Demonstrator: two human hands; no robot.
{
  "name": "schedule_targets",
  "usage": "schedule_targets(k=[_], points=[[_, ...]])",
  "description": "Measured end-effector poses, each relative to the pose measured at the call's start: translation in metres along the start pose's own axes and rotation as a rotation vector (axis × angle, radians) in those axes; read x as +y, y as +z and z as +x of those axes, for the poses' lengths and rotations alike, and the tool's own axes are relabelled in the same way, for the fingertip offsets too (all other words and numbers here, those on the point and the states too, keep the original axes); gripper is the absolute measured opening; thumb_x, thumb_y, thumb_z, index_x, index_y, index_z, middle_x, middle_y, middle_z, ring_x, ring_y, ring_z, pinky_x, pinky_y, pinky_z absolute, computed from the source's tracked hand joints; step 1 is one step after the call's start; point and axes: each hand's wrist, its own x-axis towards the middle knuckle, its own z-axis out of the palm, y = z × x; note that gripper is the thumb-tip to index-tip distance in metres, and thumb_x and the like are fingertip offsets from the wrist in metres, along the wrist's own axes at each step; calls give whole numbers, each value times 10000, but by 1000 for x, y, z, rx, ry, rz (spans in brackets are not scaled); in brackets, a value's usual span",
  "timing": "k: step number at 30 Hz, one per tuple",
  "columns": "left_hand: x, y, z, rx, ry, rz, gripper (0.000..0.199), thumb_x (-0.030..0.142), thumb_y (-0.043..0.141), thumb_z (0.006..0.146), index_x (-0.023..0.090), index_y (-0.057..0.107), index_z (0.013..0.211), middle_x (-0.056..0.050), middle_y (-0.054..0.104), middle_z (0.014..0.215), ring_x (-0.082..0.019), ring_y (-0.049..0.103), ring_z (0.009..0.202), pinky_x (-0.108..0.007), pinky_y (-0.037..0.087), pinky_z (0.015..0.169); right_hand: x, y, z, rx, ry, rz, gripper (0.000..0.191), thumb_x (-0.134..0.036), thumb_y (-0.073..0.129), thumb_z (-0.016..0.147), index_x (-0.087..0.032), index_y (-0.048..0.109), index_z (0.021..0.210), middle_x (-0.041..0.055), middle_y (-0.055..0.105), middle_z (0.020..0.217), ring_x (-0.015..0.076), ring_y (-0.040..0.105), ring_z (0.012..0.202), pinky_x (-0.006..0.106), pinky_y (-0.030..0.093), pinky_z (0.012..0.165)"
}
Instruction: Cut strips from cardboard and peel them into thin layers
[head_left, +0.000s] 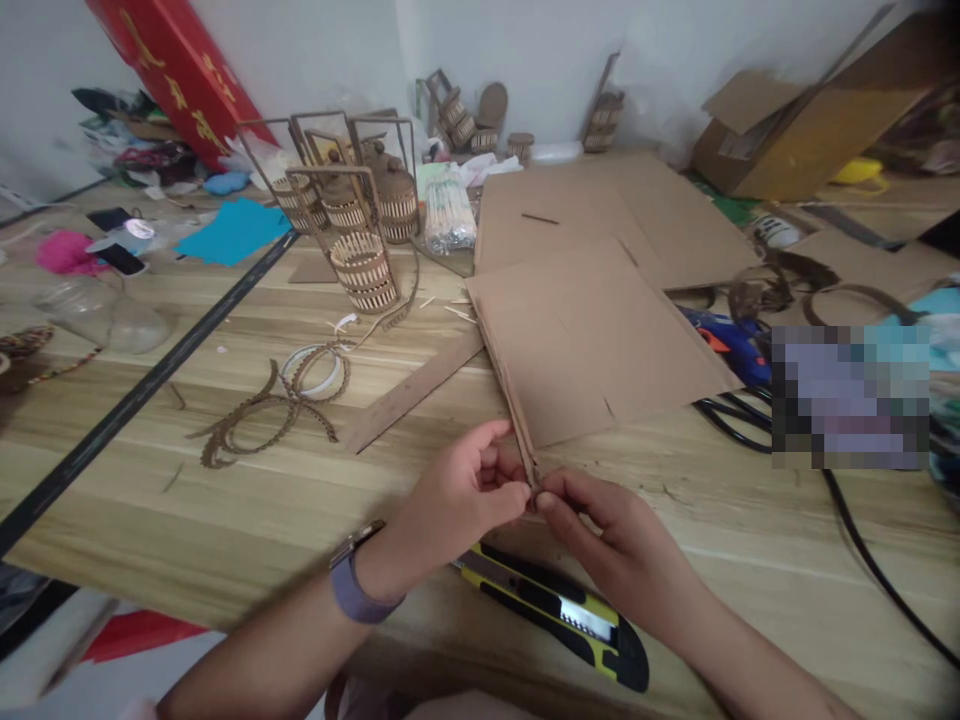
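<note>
You are pinching strip [512, 395] by near end, beyond cutter [555, 613]; left hand [457, 490] and right hand [615, 515] are meeting there, fingertips holding narrowly, probably for fine control. Cutter is lying close, presumably for ready reach. Strip's long axis is running away from cutter, far end pointing forward, slightly left.

Table [247, 520]: pale wood, with brown grain.
Front: a yellow-and-black cutter [562, 612] lies flat.
Middle: a flat strip [414, 393] lies slantwise; two cardboard sheets [615, 340] overlap beyond it.
Left: toothed strips [232, 440] lie in loops; a dark bar [154, 381] runs diagonally; blue paper [234, 230] is farther back.
Behind the loops: baskets [364, 272] stand upright.
Right: a black cable [851, 525] bends across the wood.
</note>
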Motion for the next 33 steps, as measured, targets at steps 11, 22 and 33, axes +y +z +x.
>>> schedule_targets(k=[11,22,33], points=[[0,0,1,-48,-2,-58,660,153,632,698,68,490,1336,45,591,723,-72,502,591,-206,417,550,3,-1,2,-145,7,177,363,-430,427,967,-203,641,781,10,630,683,138,532,613,252,404,554],[-2,2,3,87,-32,-60,740,184,618,681,35,442,1383,63,547,670,-78,461,573,-211,355,538,15,6,-7,443,-559,-412,137,-137,575,926,-206,615,1038,32,699,912,137,661,815,256,515,749],[-4,5,2,66,-8,-226,780,198,720,711,69,392,1407,33,623,737,-95,565,621,-238,453,619,10,5,-6,429,-496,-345,116,-150,586,911,-216,656,975,7,729,855,131,689,750,253,534,662]])
